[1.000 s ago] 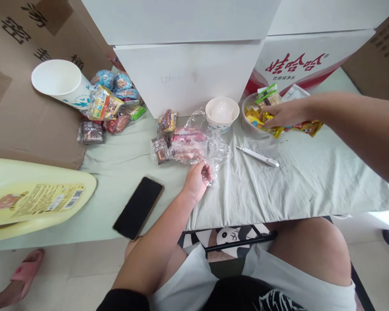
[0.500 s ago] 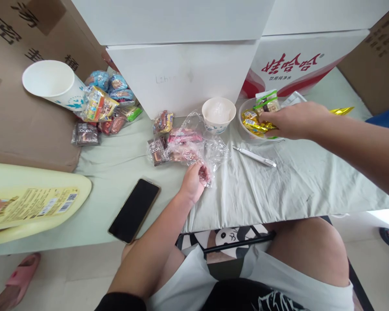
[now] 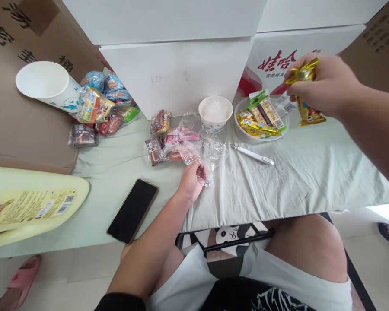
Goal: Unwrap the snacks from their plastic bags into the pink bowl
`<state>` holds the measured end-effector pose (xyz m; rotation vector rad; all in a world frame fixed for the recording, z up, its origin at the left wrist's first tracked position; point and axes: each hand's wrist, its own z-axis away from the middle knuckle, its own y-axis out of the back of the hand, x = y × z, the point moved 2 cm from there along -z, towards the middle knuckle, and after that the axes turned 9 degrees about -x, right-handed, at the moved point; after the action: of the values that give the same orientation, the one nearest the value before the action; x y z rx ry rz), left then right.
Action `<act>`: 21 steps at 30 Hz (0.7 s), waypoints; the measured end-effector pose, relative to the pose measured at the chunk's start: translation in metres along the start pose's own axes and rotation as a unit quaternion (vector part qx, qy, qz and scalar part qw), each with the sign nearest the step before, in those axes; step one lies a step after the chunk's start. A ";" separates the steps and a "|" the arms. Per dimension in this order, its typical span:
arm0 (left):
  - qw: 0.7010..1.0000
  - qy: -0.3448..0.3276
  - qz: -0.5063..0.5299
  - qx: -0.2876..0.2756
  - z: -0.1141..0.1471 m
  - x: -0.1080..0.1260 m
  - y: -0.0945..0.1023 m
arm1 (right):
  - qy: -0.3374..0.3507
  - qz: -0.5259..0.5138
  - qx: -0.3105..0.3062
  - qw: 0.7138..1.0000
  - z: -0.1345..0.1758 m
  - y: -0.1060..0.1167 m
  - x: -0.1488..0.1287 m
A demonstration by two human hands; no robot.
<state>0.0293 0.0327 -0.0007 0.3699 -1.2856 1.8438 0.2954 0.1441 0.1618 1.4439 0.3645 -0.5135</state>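
Well to the left of the fingers of a seated person's left hand (image 3: pixel 191 180) lie a pale-yellow plastic bottle (image 3: pixel 35 188), a tilted paper cup (image 3: pixel 66 97), a heap of wrapped snacks (image 3: pixel 95 108) and, nearer, a smartphone (image 3: pixel 132 211). Just beyond those fingers sit a cocoa-labelled packet (image 3: pixel 154 151) and a pink-wrapped snack (image 3: pixel 181 134); the fingers stay curled shut on a clear plastic bag (image 3: pixel 212 151). To their right are a smaller paper cup (image 3: pixel 213 125) and a utility knife (image 3: pixel 253 155), then a plastic bowl (image 3: pixel 242 134) of gold packets (image 3: pixel 253 125) and a green-ended snack bar (image 3: pixel 267 113), in plain sight now that the right hand (image 3: pixel 327 82) has swung up from over them. At far right, its fingers grip a gold-yellow snack packet (image 3: pixel 306 72), lifted clear of the bowl; whether the wrapper (image 3: pixel 311 115) hanging below them is the same packet cannot be told.
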 end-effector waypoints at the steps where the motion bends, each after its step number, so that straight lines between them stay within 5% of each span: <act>1: 1.000 0.000 0.001 0.001 0.000 0.000 0.000 | 0.008 0.026 -0.037 0.999 -0.002 -0.005 -0.003; 4: 1.000 0.005 -0.002 0.003 -0.001 0.000 0.000 | 0.036 0.136 -0.180 0.974 -0.010 -0.026 -0.005; 6: 1.000 0.006 -0.009 -0.005 0.000 0.000 0.000 | 0.045 0.171 -0.219 0.960 -0.012 -0.036 -0.004; 14: 1.000 0.000 -0.014 -0.016 0.000 -0.001 0.002 | 0.025 0.192 0.001 0.981 -0.002 -0.027 -0.003; 21: 1.000 -0.011 -0.021 -0.003 -0.002 0.000 -0.002 | 0.138 0.242 -0.098 0.955 -0.010 -0.067 0.001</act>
<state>0.0311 0.0340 -0.0007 0.4117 -1.2891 1.8039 0.2607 0.1510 0.1044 1.3508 0.2579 0.1213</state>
